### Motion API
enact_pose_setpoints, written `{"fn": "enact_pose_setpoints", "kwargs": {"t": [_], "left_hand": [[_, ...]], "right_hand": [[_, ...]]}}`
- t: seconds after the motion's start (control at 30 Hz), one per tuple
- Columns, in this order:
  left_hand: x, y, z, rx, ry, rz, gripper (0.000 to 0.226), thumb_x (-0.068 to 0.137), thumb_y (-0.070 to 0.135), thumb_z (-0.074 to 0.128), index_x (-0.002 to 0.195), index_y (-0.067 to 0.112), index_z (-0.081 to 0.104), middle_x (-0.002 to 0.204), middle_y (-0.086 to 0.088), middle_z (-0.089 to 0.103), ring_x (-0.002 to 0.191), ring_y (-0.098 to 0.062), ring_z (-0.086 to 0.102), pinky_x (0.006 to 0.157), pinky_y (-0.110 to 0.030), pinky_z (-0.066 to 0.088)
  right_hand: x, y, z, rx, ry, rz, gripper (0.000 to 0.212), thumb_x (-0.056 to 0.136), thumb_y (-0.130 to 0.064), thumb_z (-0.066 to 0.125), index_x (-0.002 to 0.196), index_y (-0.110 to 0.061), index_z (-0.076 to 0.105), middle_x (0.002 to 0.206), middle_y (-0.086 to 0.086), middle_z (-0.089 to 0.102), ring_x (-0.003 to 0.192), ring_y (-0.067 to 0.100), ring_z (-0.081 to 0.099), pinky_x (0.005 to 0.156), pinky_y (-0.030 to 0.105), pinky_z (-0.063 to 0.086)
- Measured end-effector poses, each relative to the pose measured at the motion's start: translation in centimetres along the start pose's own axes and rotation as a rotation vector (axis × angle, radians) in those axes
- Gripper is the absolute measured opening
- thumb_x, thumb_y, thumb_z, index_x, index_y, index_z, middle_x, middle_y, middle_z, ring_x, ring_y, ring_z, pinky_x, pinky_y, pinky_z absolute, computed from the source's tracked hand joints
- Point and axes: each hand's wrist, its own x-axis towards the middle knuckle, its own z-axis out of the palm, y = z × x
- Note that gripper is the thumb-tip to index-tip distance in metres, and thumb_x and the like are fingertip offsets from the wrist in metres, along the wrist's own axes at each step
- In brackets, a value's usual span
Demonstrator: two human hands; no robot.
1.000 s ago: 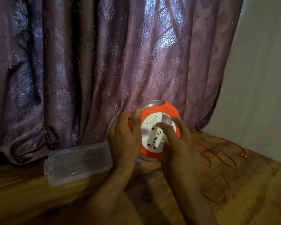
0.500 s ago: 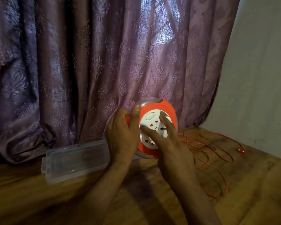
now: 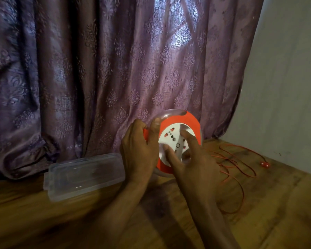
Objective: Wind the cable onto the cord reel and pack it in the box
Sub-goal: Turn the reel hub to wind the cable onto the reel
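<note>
I saw the cord reel (image 3: 176, 141) upright between my 2 hands: left hand (image 3: 138, 151) gripped its rim, right hand (image 3: 192, 166) fingers pressed its white face. Loose cable (image 3: 241, 169) lay right; box (image 3: 84, 175) left on the surface (image 3: 43, 221).

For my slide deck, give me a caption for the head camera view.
Left hand grips the cord reel; right hand fingers its white hub, red cable loose on the floor.

orange-white cord reel (image 3: 178, 121), damask purple curtain (image 3: 97, 69)
</note>
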Motion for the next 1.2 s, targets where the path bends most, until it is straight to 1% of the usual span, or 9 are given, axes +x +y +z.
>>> {"fn": "enact_pose_setpoints", "kwargs": {"t": [0.1, 0.17, 0.3, 0.37, 0.57, 0.73, 0.93, 1.1, 1.2], "left_hand": [[-0.4, 0.3, 0.2, -0.014, -0.015, 0.018, 0.049, 0.088, 0.063, 0.038, 0.071, 0.017, 0.042, 0.067, 0.004, 0.049, 0.066, -0.021, 0.048, 0.063, -0.036, 0.040], [-0.5, 0.3, 0.3, -0.012, -0.020, 0.022, 0.049, 0.088, 0.063, 0.038, 0.071, 0.017, 0.042, 0.067, 0.004, 0.051, 0.067, -0.023, 0.050, 0.064, -0.036, 0.041], [-0.1, 0.2, 0.0, 0.001, -0.014, -0.010, 0.054, 0.087, 0.066, 0.035, 0.071, 0.014, 0.039, 0.063, 0.003, 0.046, 0.066, -0.026, 0.048, 0.062, -0.039, 0.040], [0.1, 0.1, -0.2, -0.002, -0.004, -0.030, 0.056, 0.086, 0.067, 0.034, 0.071, 0.014, 0.041, 0.064, 0.000, 0.047, 0.067, -0.028, 0.049, 0.063, -0.042, 0.042], [0.9, -1.0, -0.5, 0.007, 0.023, -0.058, 0.060, 0.087, 0.070, 0.035, 0.071, 0.013, 0.043, 0.064, 0.000, 0.051, 0.067, -0.026, 0.050, 0.061, -0.034, 0.032], [0.7, -1.8, -0.6, 0.013, 0.023, -0.090, 0.060, 0.083, 0.072, 0.030, 0.069, 0.014, 0.042, 0.067, -0.005, 0.055, 0.070, -0.030, 0.054, 0.063, -0.034, 0.035], [0.3, -1.3, -0.2, 0.007, -0.025, -0.096, 0.063, 0.085, 0.074, 0.033, 0.070, 0.014, 0.042, 0.065, -0.001, 0.052, 0.070, -0.031, 0.056, 0.065, -0.041, 0.046], [-0.1, -0.8, 0.1, 0.013, -0.022, -0.045, 0.056, 0.085, 0.068, 0.034, 0.070, 0.015, 0.041, 0.063, 0.004, 0.048, 0.066, -0.023, 0.049, 0.062, -0.035, 0.037], [-0.6, -0.4, 0.3, 0.028, -0.032, -0.005, 0.050, 0.086, 0.066, 0.036, 0.069, 0.019, 0.038, 0.059, 0.008, 0.041, 0.063, -0.015, 0.041, 0.062, -0.030, 0.029]], "right_hand": [[0.0, 0.2, 0.0, 0.100, 0.102, 0.108, 0.058, 0.073, -0.071, 0.055, 0.120, -0.037, 0.057, 0.058, -0.019, 0.057, 0.066, 0.016, 0.066, 0.063, 0.036, 0.054], [-0.1, 0.5, 0.2, 0.166, 0.106, 0.145, 0.047, 0.079, -0.067, 0.054, 0.114, -0.036, 0.059, 0.055, -0.024, 0.051, 0.063, 0.008, 0.064, 0.064, 0.034, 0.054], [0.1, 0.9, -0.2, 0.271, 0.204, 0.055, 0.018, 0.095, -0.042, 0.051, 0.110, -0.036, 0.059, 0.074, -0.026, 0.061, 0.071, -0.001, 0.061, 0.061, 0.026, 0.051], [0.1, 0.7, -0.6, 0.245, 0.207, -0.056, 0.020, 0.093, -0.029, 0.055, 0.112, -0.034, 0.057, 0.096, -0.023, 0.063, 0.081, 0.003, 0.060, 0.064, 0.026, 0.049], [-0.1, -0.2, -0.3, -0.046, -0.238, -0.218, 0.072, 0.076, 0.000, 0.059, 0.129, -0.047, 0.045, 0.154, -0.008, 0.032, 0.101, 0.024, 0.063, 0.059, 0.031, 0.051], [-0.3, 0.0, -0.3, -0.075, -0.464, -0.264, 0.073, 0.072, -0.029, 0.027, 0.136, -0.066, 0.019, 0.161, -0.011, 0.001, 0.111, 0.032, 0.059, 0.064, 0.032, 0.047], [-0.1, 1.0, 0.0, -0.137, -0.313, -0.232, 0.065, 0.086, -0.027, 0.054, 0.135, -0.060, 0.028, 0.145, -0.002, 0.034, 0.095, 0.025, 0.063, 0.061, 0.030, 0.047], [-0.1, 0.9, 0.2, -0.007, -0.112, -0.085, 0.060, 0.077, -0.069, 0.052, 0.132, -0.048, 0.040, 0.098, -0.005, 0.060, 0.077, 0.018, 0.062, 0.059, 0.033, 0.050], [-0.2, 1.0, 0.4, 0.026, -0.025, 0.044, 0.062, 0.072, -0.078, 0.050, 0.125, -0.046, 0.044, 0.077, -0.009, 0.068, 0.074, 0.018, 0.066, 0.064, 0.035, 0.052]]}}
